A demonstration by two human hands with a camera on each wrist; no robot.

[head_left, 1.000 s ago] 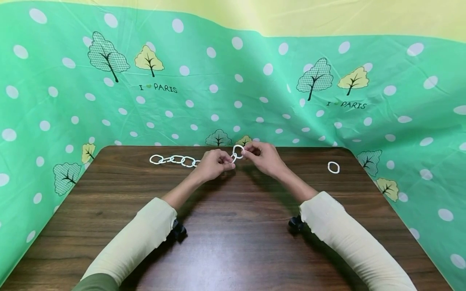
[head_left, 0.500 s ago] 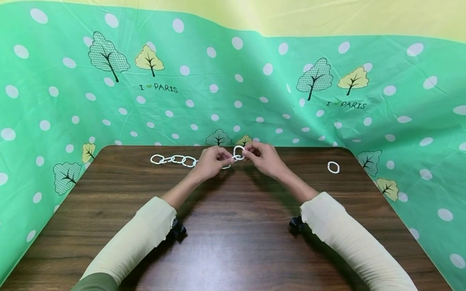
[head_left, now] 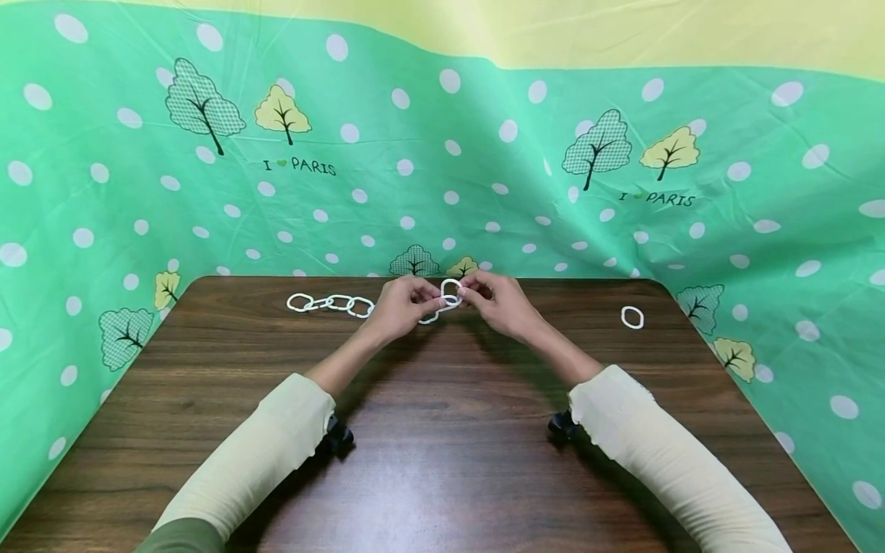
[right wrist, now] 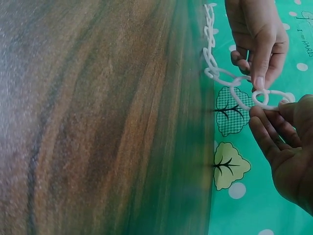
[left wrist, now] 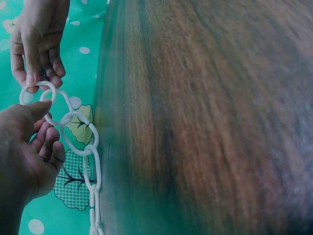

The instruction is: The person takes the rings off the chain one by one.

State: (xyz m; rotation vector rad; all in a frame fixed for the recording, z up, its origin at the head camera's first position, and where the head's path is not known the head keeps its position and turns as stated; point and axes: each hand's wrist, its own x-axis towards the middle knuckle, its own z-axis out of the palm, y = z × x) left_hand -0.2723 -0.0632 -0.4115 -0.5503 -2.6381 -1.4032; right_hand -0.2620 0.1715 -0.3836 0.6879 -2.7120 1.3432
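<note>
A chain of white plastic links [head_left: 320, 304] lies along the back of the table, its left part resting flat. My left hand [head_left: 399, 309] pinches a link near the chain's right end between thumb and fingertips. Part of the chain passes out of sight behind that hand in the head view; the left wrist view shows several joined links [left wrist: 99, 169] running down from it. Close by, my right hand [head_left: 501, 303] pinches the end link [head_left: 451, 281], which is raised and looped with the link at my left fingertips. Whether its gap is closed I cannot tell.
One loose white link [head_left: 623, 317] lies on the right side of the brown wooden table [head_left: 442, 461]. A green dotted cloth [head_left: 373, 207] with printed trees hangs directly behind the table's back edge.
My left fingertips have moved up to the link beside the end one, and a link now hangs below them. The end link has shifted slightly down; my right hand barely moved.
</note>
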